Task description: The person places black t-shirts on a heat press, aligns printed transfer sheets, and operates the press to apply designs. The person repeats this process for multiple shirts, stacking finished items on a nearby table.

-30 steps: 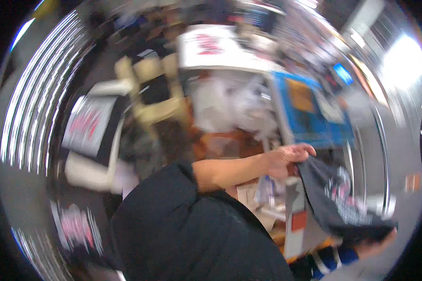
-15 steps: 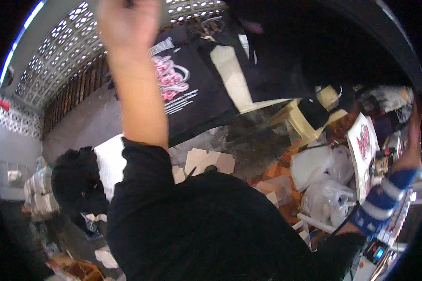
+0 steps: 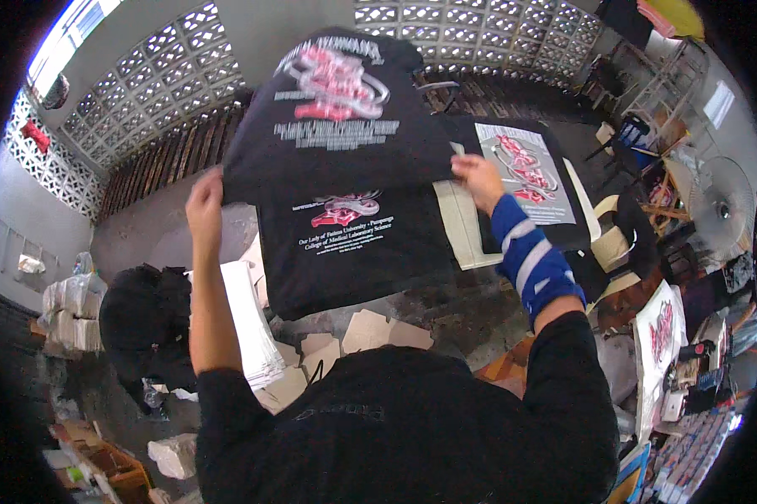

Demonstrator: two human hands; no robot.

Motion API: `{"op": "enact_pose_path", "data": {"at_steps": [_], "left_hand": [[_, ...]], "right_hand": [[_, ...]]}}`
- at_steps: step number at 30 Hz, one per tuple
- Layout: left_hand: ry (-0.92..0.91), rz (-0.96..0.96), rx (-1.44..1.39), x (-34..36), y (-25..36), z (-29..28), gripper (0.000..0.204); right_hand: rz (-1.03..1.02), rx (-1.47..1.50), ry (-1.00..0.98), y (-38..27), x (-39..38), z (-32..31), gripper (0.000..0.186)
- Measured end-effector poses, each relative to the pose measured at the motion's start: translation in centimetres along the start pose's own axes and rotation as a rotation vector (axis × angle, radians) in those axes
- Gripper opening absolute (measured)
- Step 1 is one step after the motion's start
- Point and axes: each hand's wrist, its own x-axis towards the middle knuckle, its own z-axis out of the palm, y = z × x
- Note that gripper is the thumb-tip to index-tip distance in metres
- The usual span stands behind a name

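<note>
Stretched between my hands is a black T-shirt (image 3: 336, 151) with a pink and white print, its far part slightly blurred. My left hand (image 3: 204, 202) pinches one corner of its near edge. The opposite corner is gripped by my right hand (image 3: 479, 178), whose wrist wears a blue and white band (image 3: 530, 256). Beneath the held shirt lies a second black T-shirt (image 3: 362, 273) with a similar print, partly covered. To the right, another dark shirt (image 3: 567, 244) bears a grey panel with a pink design, beside a cream board (image 3: 456, 220).
A stack of white sheets (image 3: 248, 328) stands left of the lower shirt, beside a heap of black cloth (image 3: 143, 328). Cut cardboard pieces (image 3: 378, 332) lie near my body. On the right are a fan (image 3: 721, 206) and a printed white frame (image 3: 660, 353). Latticed walls (image 3: 479, 42) close off the back.
My right hand has come from the far right to the shirt's edge. My left arm has lowered and moved left. A black T-shirt is now spread between both hands.
</note>
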Motion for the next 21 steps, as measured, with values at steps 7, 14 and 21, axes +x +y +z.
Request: {"op": "enact_pose_path", "data": {"at_steps": [7,14,21], "left_hand": [[-0.010,-0.642,0.554,-27.2,-7.0,-1.4,0.042],[-0.363,0.104,0.621,-22.2,4.3,25.1,0.025],[-0.688,0.117,0.145,-25.2,9.8,58.2,0.051]], "right_hand": [[0.106,-0.442,-0.251,14.7,-7.5,-2.9,0.026],[-0.597,-1.534,-0.118,16.5,-4.4,-25.5,0.031],[-0.624,-1.571,-0.586,14.4,3.0,-28.5,0.039]]}}
